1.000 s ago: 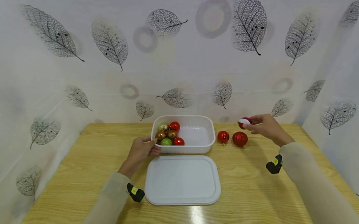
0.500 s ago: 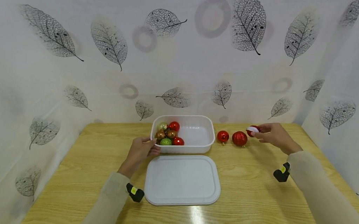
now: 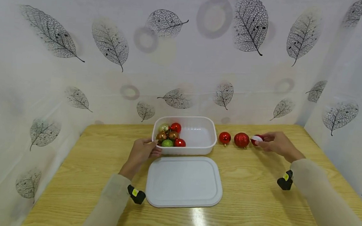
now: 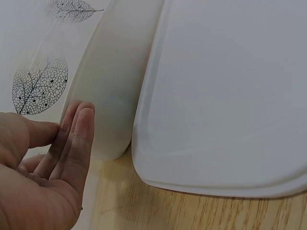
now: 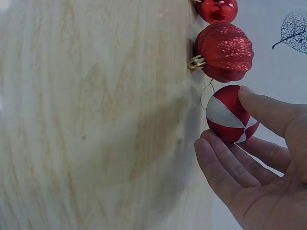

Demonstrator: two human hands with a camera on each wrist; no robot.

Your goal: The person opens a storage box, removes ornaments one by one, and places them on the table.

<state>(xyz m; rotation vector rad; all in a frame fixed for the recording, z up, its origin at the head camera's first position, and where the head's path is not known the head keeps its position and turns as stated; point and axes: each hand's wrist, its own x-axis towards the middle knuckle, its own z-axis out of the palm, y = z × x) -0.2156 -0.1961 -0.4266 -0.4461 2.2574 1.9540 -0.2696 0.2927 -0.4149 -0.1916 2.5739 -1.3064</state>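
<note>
My left hand (image 3: 141, 151) pinches the near-left rim of a white plastic box (image 3: 213, 144); in the left wrist view, thumb and fingers meet at the wall's edge. Several baubles lie in the box's left part, among them a green bauble (image 3: 167, 143) and a red one (image 3: 180, 142). Between thumb and fingers, my right hand (image 3: 279, 146) holds a red-and-white Christmas bauble (image 5: 225, 115) with a thin hanging loop. Beside it sits a glittery ribbed red bauble (image 5: 224, 51), then a shiny red bauble (image 3: 225, 137), both on the table right of the box.
A white lid (image 3: 185, 182) lies flat on the wooden table (image 3: 256, 211), directly in front of the box. Behind the table's far edge hangs a leaf-patterned curtain (image 3: 184, 67), which also encloses both sides.
My right hand has moved right and down with the red-and-white bauble, from above the ribbed bauble to beside it at the end of the row. The left hand stays on the box.
</note>
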